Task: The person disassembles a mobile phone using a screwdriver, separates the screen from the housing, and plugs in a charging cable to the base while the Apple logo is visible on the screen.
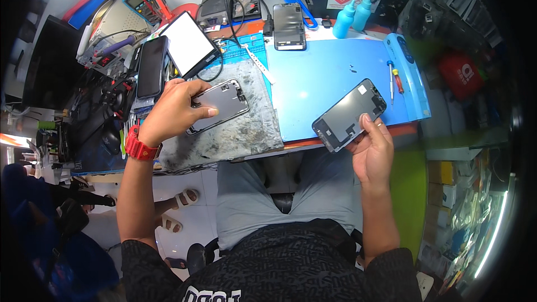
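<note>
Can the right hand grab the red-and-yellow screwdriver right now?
Probably not yet: the right hand is holding a phone screen. But the screwdriver lies close by, with nothing covering it.

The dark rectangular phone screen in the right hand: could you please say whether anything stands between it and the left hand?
Only the grey rectangular phone panel in the left hand; past it, nothing visible stands before the dark phone screen.
</note>
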The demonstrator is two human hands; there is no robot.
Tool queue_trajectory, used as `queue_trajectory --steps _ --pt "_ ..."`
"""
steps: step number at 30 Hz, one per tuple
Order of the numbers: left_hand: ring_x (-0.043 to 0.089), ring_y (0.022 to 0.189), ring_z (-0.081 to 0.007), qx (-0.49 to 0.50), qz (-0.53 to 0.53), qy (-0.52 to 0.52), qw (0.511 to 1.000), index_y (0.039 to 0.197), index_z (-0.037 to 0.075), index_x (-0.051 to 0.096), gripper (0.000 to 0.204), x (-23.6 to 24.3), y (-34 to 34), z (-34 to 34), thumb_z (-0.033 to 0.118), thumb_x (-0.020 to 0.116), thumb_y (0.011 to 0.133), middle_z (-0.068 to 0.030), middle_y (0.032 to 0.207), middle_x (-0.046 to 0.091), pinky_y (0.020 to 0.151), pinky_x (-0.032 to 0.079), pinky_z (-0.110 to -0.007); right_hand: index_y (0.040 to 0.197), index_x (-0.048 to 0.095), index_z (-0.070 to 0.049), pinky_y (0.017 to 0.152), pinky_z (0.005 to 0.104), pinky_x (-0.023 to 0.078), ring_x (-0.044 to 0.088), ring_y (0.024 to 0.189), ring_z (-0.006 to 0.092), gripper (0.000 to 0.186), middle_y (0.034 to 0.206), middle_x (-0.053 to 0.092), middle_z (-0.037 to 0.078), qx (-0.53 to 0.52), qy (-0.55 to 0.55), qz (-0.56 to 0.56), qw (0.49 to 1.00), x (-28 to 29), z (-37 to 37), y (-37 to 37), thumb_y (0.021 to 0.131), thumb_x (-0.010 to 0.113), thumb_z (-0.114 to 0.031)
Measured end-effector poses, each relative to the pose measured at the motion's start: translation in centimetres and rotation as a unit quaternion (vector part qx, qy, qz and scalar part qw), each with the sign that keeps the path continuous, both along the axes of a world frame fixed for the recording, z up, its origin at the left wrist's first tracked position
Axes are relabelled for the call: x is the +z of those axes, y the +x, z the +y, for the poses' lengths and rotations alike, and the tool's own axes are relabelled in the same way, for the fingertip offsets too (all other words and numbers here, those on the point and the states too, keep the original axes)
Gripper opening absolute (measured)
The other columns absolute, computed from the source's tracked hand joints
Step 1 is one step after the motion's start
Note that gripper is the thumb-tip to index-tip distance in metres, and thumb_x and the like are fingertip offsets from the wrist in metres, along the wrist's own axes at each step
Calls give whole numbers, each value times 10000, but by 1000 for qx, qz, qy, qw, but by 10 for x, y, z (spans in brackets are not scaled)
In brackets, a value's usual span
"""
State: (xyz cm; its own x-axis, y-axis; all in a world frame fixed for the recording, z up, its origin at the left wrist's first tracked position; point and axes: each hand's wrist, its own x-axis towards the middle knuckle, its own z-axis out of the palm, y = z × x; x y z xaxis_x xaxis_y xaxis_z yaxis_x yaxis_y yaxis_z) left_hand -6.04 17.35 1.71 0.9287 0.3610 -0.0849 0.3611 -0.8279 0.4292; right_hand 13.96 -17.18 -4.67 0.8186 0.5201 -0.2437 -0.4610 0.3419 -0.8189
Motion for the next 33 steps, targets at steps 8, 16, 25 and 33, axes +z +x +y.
queue_trajectory --steps 8,16,25,33 --pt "501 658 -193 11 72 -113 991 945 -48 688 368 26 17 3 227 914 852 -100 737 595 637 452 -363 1199 626 -62 800 422 700 762 995 201 145 1127 725 83 -31 30 0 999 -3 -18 13 1105 577 -162" --pt "669 802 -263 -117 67 -224 965 1104 -55 738 454 15 111 -67 317 888 891 -158 877 720 775 538 -421 1188 627 -85 806 402 696 734 1011 158 106 1097 691 25 -43 73 -13 996 15 -33 19 1103 583 -130" --pt "752 1025 -363 -179 4 -125 976 1248 -46 741 545 -21 150 -80 306 900 863 -245 1086 779 925 567 -437 1185 620 -99 792 387 652 703 1008 161 113 1081 689 31 25 82 4 996 15 -3 32 1097 643 -166" --pt "705 1064 -468 -207 -107 -58 971 1155 -26 725 461 -33 137 -82 255 901 836 -265 1089 746 926 560 -526 1173 599 -97 846 434 648 750 1010 244 111 1135 717 76 28 136 62 988 22 54 31 1089 659 -139"
